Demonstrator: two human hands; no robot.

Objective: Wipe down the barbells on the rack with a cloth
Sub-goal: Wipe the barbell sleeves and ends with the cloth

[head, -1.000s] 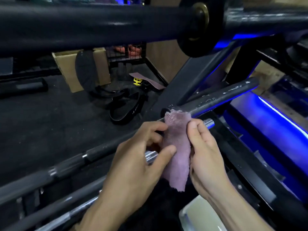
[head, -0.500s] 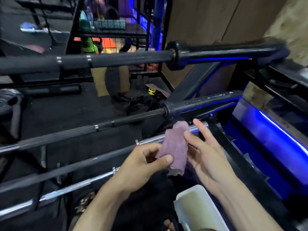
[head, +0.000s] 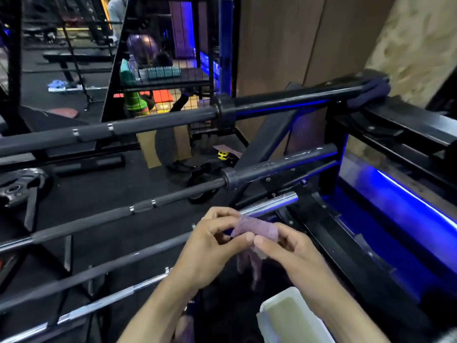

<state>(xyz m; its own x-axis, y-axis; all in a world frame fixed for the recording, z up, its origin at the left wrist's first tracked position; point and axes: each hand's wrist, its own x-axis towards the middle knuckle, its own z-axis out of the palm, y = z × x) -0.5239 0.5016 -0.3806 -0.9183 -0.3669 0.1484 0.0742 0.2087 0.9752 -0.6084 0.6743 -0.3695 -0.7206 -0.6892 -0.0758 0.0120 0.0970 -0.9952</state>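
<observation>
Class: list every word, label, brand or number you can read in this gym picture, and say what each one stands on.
None can be read.
Black barbell sleeve: pale marks, too blurred to read.
Teal boxes on the wire shelf: any print too small.
White container: no text visible.

One head-worn view, wide-angle, looking forward and down from close above the rack (head: pixel 385 256), its barbells (head: pixel 158 125) running off left, gym floor (head: pixel 99 184) beyond
</observation>
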